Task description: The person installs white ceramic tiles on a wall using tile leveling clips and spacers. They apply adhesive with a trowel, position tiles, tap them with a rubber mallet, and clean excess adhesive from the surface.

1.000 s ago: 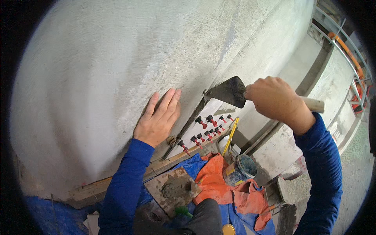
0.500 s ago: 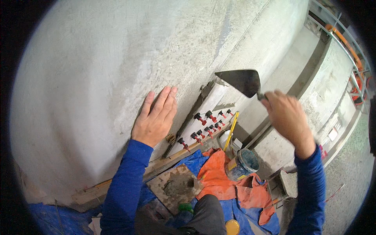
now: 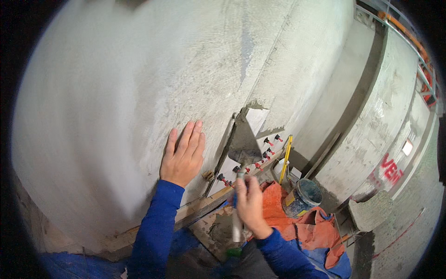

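Note:
My left hand (image 3: 182,158) lies flat on the grey plastered wall (image 3: 134,107), fingers stretched upward. My right hand (image 3: 251,203) is wrapped round the handle of a pointed trowel (image 3: 245,138). Its dark blade points up and overlaps the white tiles (image 3: 256,119) set low on the wall, close to their left edge; whether blade and tile touch, I cannot tell. Red-and-black tile levelling clips (image 3: 222,178) stick out along the tile joints, some hidden by the trowel. Grey mortar (image 3: 255,105) shows along the top tile edge.
Right of the tiles leans a yellow level or ruler (image 3: 285,159). Behind the right forearm are a mortar-smeared bucket (image 3: 304,197) and an orange cloth (image 3: 275,210) over blue sheeting. Below lies a board with mortar (image 3: 218,230). Further right stands a mortar-coated slab (image 3: 371,211).
My right hand has swung the trowel down and left, from beyond the tiles to in front of them. My left hand stays flat on the wall. The view has shifted slightly.

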{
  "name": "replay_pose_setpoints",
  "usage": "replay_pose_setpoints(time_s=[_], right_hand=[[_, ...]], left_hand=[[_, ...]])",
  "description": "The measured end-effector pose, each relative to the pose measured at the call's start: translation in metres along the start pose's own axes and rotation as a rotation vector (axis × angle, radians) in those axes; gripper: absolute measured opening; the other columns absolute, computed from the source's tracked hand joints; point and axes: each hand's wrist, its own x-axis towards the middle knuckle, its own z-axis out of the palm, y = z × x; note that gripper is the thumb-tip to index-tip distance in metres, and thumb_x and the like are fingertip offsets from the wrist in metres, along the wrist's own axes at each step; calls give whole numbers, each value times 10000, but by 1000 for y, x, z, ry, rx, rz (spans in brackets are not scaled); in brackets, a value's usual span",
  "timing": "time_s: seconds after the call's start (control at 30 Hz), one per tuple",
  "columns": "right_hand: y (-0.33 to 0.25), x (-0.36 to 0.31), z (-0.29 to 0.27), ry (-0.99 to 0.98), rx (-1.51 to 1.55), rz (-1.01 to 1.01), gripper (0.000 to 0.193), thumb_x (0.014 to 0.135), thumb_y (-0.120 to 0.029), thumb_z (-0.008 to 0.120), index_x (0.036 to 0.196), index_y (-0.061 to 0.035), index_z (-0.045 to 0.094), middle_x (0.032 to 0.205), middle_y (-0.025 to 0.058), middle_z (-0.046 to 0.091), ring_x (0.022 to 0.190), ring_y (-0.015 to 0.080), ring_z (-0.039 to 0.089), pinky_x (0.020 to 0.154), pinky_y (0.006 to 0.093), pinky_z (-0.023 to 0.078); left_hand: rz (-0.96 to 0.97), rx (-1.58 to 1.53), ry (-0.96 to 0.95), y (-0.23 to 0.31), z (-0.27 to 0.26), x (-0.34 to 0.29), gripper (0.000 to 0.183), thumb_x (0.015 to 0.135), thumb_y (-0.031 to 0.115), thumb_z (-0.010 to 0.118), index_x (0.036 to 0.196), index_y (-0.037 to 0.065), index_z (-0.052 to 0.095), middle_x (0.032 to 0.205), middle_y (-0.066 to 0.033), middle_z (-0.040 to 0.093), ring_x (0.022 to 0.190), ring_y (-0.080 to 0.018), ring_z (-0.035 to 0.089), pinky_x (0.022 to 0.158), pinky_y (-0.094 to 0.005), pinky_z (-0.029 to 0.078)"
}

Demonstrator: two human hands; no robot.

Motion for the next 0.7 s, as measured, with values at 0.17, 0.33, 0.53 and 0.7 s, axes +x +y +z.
replay_pose_setpoints(time_s=[0.17,0.33,0.53,0.7], right_hand=[[26,8,47,72,25,-84,294,1101,-231,570,1170,54,550,755,89,645,593,152,676,521,309,518],[32,16,56,167,60,-97,294,1100,-236,573,1148,52,540,743,92,632,573,153,660,514,311,514],[16,5,63,150,213,45,256,1083,-216,595,1107,37,560,669,112,628,529,199,648,507,356,487],[5,-23,56,97,294,133,287,1090,-237,593,1131,44,552,720,84,637,556,156,654,505,313,519]], left_hand=[[-4,-12,-14,1,-1,1,361,889,206,637,1235,142,721,1573,-46,538,1508,-223,420,1269,-529,277],[-5,-29,-16,2,4,-2,368,878,185,667,1239,133,715,1568,-63,540,1515,-246,410,1268,-557,253],[8,9,-25,1,7,-4,385,875,215,649,1249,150,715,1593,-56,514,1522,-239,403,1276,-560,247],[11,18,-3,2,9,-4,382,865,210,657,1238,150,714,1592,-54,513,1513,-242,418,1275,-572,241]])
